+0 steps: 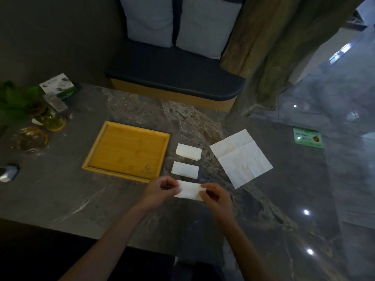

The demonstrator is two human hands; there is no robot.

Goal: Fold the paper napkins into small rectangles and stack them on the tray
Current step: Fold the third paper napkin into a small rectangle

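A folded white napkin is held at its two short ends, my left hand pinching the left end and my right hand pinching the right end, just above the dark marble table. Two folded napkin rectangles lie beyond it: one closer, one farther. An unfolded napkin lies flat to the right. The bamboo tray sits left of the folded pieces with nothing on it.
At the far left stand a glass vase with green leaves, a glass dish, a small box and a metal object. A green card lies at the right. A cushioned bench stands beyond the table.
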